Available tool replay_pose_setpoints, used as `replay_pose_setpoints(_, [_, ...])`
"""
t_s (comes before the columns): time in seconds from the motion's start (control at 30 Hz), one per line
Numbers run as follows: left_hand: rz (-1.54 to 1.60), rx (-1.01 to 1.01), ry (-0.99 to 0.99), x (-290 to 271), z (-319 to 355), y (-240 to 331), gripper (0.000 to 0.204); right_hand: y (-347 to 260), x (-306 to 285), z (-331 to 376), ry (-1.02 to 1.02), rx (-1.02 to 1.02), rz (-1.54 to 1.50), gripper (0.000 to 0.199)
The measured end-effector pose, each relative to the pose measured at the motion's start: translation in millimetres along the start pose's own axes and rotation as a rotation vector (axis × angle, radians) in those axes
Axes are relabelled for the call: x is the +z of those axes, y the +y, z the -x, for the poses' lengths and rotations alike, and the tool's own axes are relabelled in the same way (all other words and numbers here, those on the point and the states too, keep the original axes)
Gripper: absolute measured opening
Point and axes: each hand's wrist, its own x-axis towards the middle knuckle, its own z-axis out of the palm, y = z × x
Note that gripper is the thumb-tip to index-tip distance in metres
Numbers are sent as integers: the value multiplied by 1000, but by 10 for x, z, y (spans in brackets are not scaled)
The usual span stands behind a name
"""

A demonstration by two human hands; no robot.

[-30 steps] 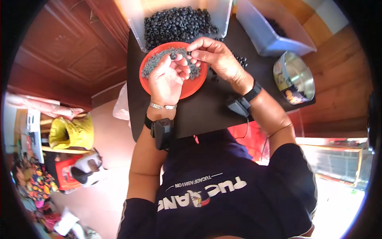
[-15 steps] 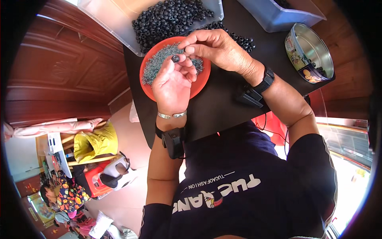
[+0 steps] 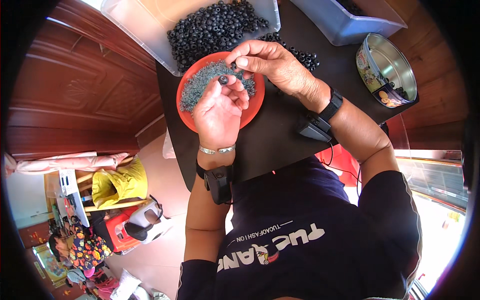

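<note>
Over the orange bowl [image 3: 256,102], my left hand [image 3: 218,117] is palm up. Its thumb and forefinger pinch a small round black part [image 3: 223,80] with a hole in its top. Just above, my right hand [image 3: 287,70] has thumb and forefinger closed on a small dark piece [image 3: 233,65], too small to name surely. Many tiny grey pieces [image 3: 192,95] fill the bowl under my hands. Behind the bowl, a heap of black round parts with holes [image 3: 210,30] lies in a clear plastic bin [image 3: 130,27], and more of them lie loose on the dark table [image 3: 280,130].
Another clear bin [image 3: 345,30] stands at the far right. Nearer, an open round tin [image 3: 367,75] holds a few black parts by the table's right edge. Well to the left are a yellow bag [image 3: 120,182] and a person in a flowered top [image 3: 87,247].
My right hand has shifted slightly, and the dark piece in its fingertips now shows more clearly. My left hand keeps the black part, a little lower in view.
</note>
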Motion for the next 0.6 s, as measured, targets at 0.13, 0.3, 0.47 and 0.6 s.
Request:
replay_pose_setpoints(0.13, [-1,-32,-29,-2,-3,3,26,30,-2,1,-26,14,-3,19])
replay_pose_setpoints(0.3, [-33,-17,25,10,4,-11,26,41,32,1,-39,-41,23,19])
replay_pose_setpoints(0.47, [-37,-8,7,13,4,-33,26,45,69,29,-24,-33,46,19])
replay_pose_setpoints(0.6, [-39,0,6,20,1,-39,26,52,84,44,-14,-59,129,20])
